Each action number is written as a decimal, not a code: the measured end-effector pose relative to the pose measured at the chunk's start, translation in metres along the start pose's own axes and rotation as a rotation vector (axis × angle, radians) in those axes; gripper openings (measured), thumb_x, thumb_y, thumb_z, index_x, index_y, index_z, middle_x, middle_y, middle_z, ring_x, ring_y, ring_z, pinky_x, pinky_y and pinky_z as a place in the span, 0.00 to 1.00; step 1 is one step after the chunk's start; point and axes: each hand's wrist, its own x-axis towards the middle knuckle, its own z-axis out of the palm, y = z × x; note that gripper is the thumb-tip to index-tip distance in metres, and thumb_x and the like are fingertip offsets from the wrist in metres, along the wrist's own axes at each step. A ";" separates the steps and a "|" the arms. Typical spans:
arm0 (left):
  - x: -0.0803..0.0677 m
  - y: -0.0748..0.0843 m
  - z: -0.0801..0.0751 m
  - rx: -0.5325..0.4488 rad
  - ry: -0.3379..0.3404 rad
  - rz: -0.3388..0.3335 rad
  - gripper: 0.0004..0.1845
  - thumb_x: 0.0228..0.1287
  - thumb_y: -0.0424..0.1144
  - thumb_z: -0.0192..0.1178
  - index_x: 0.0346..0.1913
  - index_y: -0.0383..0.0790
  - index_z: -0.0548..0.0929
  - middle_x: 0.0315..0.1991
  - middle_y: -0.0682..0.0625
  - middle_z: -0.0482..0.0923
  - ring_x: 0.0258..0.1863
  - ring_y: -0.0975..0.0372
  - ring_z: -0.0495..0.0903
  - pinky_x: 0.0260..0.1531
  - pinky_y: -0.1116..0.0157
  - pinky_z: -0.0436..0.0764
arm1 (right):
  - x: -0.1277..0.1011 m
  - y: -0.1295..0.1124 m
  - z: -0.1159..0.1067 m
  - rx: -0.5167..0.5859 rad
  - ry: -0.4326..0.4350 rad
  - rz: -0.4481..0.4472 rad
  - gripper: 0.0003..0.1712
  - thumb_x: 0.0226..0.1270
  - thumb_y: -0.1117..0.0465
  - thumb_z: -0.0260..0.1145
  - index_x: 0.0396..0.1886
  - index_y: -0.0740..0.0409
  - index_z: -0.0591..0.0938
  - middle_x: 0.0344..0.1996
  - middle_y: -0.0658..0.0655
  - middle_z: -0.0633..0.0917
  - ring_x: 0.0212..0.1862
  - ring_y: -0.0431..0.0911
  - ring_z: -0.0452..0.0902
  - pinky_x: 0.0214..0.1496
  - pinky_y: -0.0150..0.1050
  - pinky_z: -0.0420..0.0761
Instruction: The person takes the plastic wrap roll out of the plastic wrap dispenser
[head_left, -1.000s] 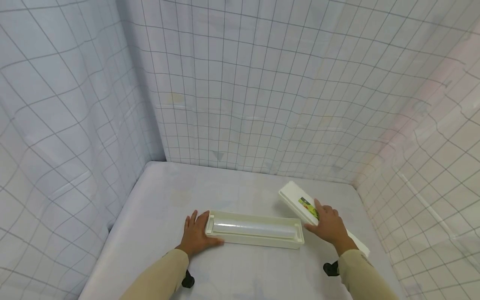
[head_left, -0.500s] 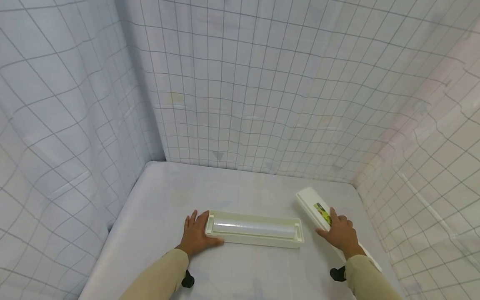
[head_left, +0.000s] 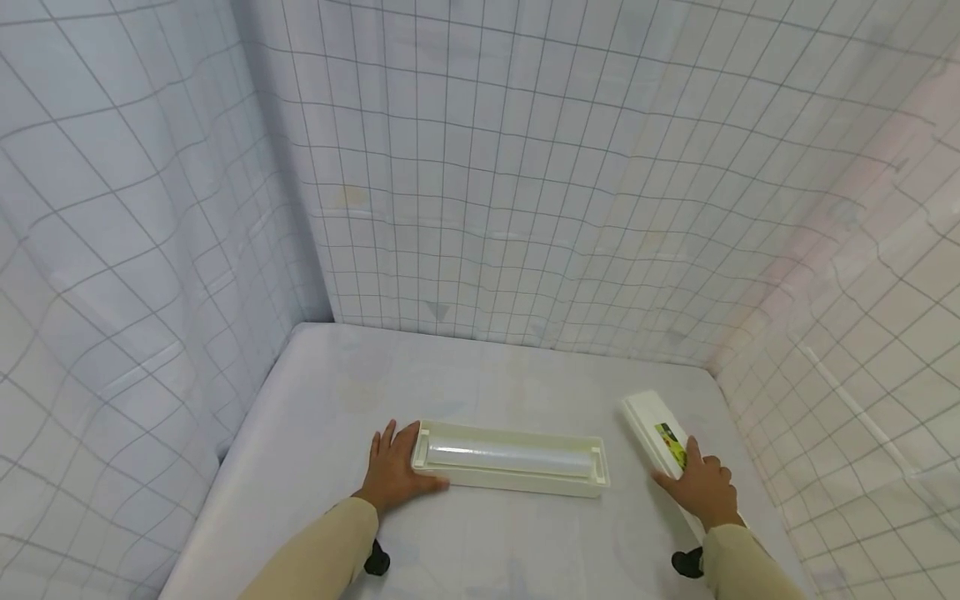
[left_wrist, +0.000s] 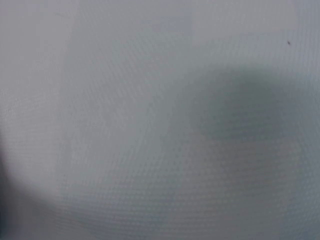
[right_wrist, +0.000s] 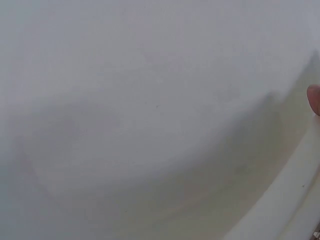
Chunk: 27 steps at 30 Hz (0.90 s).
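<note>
A long cream plastic-wrap dispenser box (head_left: 517,485) lies uncovered near the middle of the table in the head view. Inside rests a shiny roll of plastic wrap (head_left: 510,457). My left hand (head_left: 392,473) holds the box's left end, its thumb along the near side and the index finger at the far corner. At the right, my right hand (head_left: 701,490) grips the long white lid (head_left: 647,410), which slants away and has a green and yellow label (head_left: 671,445). The wrist partly hides the lid's near end. In the right wrist view, a fingertip (right_wrist: 314,99) sits at the lid's edge (right_wrist: 280,205).
A white cloth covers the table (head_left: 480,550). Grid-patterned white sheets (head_left: 480,167) hang behind it and along both sides. The left wrist view shows only blurred pale cloth (left_wrist: 125,100) with a dark shadow.
My right hand has moved the lid rightward and toward me, away from the box, and turned it to point more straight ahead. The left hand and the box have stayed put.
</note>
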 end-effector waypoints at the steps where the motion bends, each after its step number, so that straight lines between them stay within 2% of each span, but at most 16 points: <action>1: 0.000 0.000 0.000 -0.004 -0.004 -0.002 0.63 0.34 0.71 0.78 0.75 0.47 0.65 0.70 0.46 0.73 0.80 0.39 0.49 0.78 0.36 0.41 | -0.001 0.002 0.000 0.001 -0.008 0.015 0.68 0.62 0.28 0.64 0.79 0.72 0.48 0.58 0.87 0.67 0.56 0.80 0.67 0.50 0.73 0.75; 5: 0.000 0.001 -0.002 -0.004 -0.012 -0.001 0.64 0.35 0.71 0.78 0.76 0.46 0.64 0.70 0.46 0.73 0.80 0.39 0.48 0.78 0.36 0.41 | -0.005 0.009 0.001 0.019 -0.019 0.069 0.68 0.60 0.27 0.65 0.78 0.72 0.49 0.56 0.88 0.67 0.54 0.81 0.68 0.48 0.72 0.75; 11: -0.001 0.000 -0.003 0.012 -0.002 0.003 0.64 0.35 0.72 0.77 0.75 0.46 0.64 0.70 0.46 0.73 0.80 0.39 0.50 0.78 0.36 0.42 | -0.010 0.016 0.007 0.069 -0.020 0.135 0.68 0.61 0.27 0.63 0.78 0.73 0.46 0.56 0.90 0.65 0.57 0.84 0.63 0.49 0.74 0.74; 20: -0.001 0.000 -0.003 -0.006 -0.004 0.001 0.64 0.34 0.71 0.79 0.75 0.45 0.65 0.70 0.46 0.73 0.80 0.39 0.49 0.78 0.36 0.41 | -0.016 0.028 0.017 0.085 0.003 0.227 0.68 0.59 0.26 0.64 0.74 0.75 0.47 0.45 0.87 0.68 0.50 0.81 0.67 0.39 0.67 0.76; 27: -0.001 0.002 -0.004 -0.009 -0.021 -0.006 0.64 0.35 0.70 0.79 0.76 0.45 0.64 0.71 0.45 0.72 0.81 0.39 0.48 0.79 0.36 0.40 | -0.023 0.032 0.026 0.099 0.022 0.340 0.63 0.58 0.29 0.66 0.69 0.74 0.50 0.41 0.83 0.68 0.48 0.78 0.66 0.42 0.68 0.76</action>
